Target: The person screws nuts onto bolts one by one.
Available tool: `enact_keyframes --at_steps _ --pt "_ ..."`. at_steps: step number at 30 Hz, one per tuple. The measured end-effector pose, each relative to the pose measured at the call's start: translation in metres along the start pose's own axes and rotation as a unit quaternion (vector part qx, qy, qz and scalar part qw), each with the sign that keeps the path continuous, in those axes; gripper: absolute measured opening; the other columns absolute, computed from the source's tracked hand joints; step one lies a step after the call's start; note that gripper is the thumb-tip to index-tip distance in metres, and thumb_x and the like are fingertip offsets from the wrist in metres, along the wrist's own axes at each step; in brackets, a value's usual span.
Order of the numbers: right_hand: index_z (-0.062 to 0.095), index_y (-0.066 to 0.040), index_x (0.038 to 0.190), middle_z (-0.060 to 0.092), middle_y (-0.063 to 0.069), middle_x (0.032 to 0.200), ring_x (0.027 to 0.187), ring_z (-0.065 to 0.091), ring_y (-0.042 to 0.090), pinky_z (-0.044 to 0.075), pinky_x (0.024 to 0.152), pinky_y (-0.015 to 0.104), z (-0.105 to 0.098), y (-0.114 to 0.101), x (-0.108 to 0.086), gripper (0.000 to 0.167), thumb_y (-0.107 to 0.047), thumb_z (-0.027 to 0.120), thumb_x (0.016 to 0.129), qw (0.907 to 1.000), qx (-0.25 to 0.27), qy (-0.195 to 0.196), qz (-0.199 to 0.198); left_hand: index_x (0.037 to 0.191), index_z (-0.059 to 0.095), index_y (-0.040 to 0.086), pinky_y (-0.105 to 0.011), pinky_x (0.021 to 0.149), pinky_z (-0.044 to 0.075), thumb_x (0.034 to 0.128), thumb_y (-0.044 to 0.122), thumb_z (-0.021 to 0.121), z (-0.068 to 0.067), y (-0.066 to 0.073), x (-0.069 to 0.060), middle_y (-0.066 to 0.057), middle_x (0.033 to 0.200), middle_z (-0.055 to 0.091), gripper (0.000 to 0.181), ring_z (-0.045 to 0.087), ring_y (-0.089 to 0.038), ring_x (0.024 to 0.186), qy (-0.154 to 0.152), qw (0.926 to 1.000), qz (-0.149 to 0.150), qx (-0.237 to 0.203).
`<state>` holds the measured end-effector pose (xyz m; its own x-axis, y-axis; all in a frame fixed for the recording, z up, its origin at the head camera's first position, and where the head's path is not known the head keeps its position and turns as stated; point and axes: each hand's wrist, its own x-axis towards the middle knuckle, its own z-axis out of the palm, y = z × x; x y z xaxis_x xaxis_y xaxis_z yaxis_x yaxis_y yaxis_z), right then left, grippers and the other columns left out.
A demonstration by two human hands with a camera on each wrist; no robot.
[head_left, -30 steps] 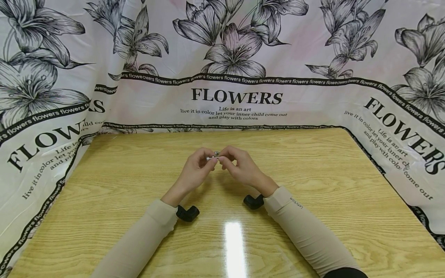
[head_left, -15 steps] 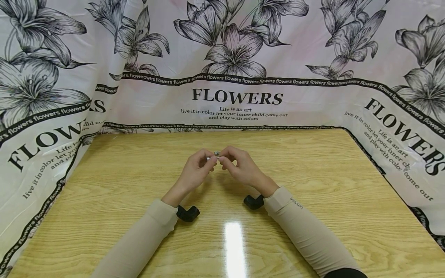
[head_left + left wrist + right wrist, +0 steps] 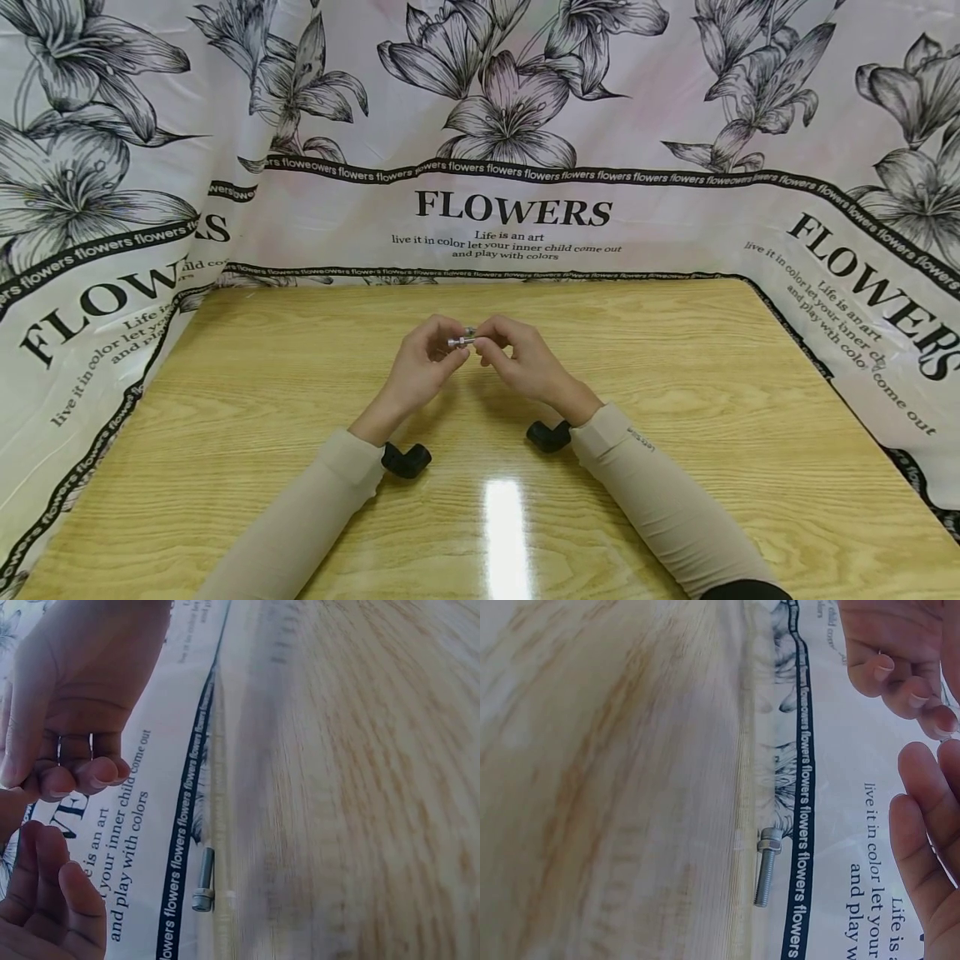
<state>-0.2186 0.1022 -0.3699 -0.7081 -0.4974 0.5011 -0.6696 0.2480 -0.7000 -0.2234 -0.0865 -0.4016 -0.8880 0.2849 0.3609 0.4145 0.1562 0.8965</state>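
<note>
In the head view, a small metal bolt [image 3: 461, 342] is held between both hands above the table. My right hand [image 3: 521, 362] pinches its right end with thumb and fingertips. Curled fingers of my left hand [image 3: 422, 371] lie behind the bolt's left part, while the left thumb sits lower, off its front. Whether those fingers press on it is hard to see. A second bolt [image 3: 765, 866], with a nut [image 3: 769, 844] close to its head, lies on the table beyond the hands; the left wrist view also shows this bolt [image 3: 203, 879]. The wrist views mostly hide the held bolt.
The wood-grain table [image 3: 300, 500] reaches back to a flower-printed cloth [image 3: 510, 217] that hangs behind and along both sides. Black camera mounts [image 3: 406, 461] sit at the wrists. A bright reflection lies on the table's front part.
My left thumb has dropped away from the front of the held bolt, so more of the bolt shows. The right hand has barely moved.
</note>
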Motion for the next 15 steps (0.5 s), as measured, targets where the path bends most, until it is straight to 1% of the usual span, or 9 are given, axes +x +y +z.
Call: enact_keyframes --at_steps 2,5,8,10,13,15 --pt "0.059 0.006 0.097 0.064 0.011 0.085 0.070 0.061 0.030 0.050 0.061 0.040 0.0001 0.0003 -0.0002 0.006 0.004 0.054 0.095 1.0000 0.001 0.001 -0.001 0.106 0.059 0.004 -0.032 0.069 0.049 0.0902 0.005 0.066 0.0001 0.0003 0.0000 -0.008 0.099 0.064 0.017 0.059 -0.020 0.083 0.003 1.0000 0.003 0.002" --pt "0.059 0.006 0.097 0.064 0.010 0.084 0.069 0.062 0.030 0.050 0.061 0.038 0.0000 -0.0003 -0.0001 0.006 0.004 0.054 0.095 1.0000 0.000 0.001 0.000 0.105 0.061 0.005 -0.031 0.070 0.049 0.0910 0.008 0.066 0.0001 0.0005 -0.0001 -0.007 0.100 0.063 0.015 0.059 -0.020 0.083 0.005 1.0000 0.002 0.002" --pt "0.059 0.006 0.097 0.064 0.010 0.083 0.069 0.062 0.031 0.050 0.060 0.037 -0.0004 -0.0010 0.0003 0.006 0.004 0.054 0.095 1.0000 -0.001 0.002 0.000 0.102 0.062 0.006 -0.033 0.072 0.049 0.0926 0.012 0.064 0.0001 0.0005 0.0000 -0.006 0.101 0.063 0.012 0.058 -0.021 0.083 0.005 1.0000 -0.006 0.000" --pt "0.060 0.005 0.097 0.063 0.009 0.082 0.069 0.061 0.031 0.050 0.060 0.037 -0.0004 -0.0009 0.0006 0.006 0.004 0.054 0.094 1.0000 -0.001 0.004 -0.001 0.100 0.063 0.007 -0.034 0.072 0.048 0.0942 0.016 0.063 -0.0001 0.0004 0.0002 -0.005 0.098 0.063 0.010 0.057 -0.021 0.081 0.004 0.9999 -0.012 0.001" --pt "0.060 0.004 0.097 0.063 0.009 0.081 0.068 0.061 0.032 0.050 0.060 0.037 -0.0006 -0.0011 0.0009 0.006 0.005 0.054 0.094 1.0000 -0.003 0.004 -0.005 0.097 0.064 0.006 -0.035 0.071 0.048 0.0962 0.022 0.060 -0.0005 -0.0003 0.0002 -0.004 0.093 0.062 0.017 0.057 -0.021 0.080 0.001 0.9998 -0.020 0.006" --pt "0.060 0.004 0.097 0.063 0.009 0.081 0.068 0.061 0.032 0.050 0.060 0.035 -0.0006 -0.0011 0.0009 0.006 0.005 0.054 0.094 1.0000 -0.004 0.005 -0.006 0.096 0.065 0.006 -0.036 0.070 0.048 0.0972 0.026 0.058 -0.0008 -0.0008 0.0001 -0.005 0.090 0.061 0.020 0.056 -0.022 0.079 -0.002 0.9997 -0.023 0.009"
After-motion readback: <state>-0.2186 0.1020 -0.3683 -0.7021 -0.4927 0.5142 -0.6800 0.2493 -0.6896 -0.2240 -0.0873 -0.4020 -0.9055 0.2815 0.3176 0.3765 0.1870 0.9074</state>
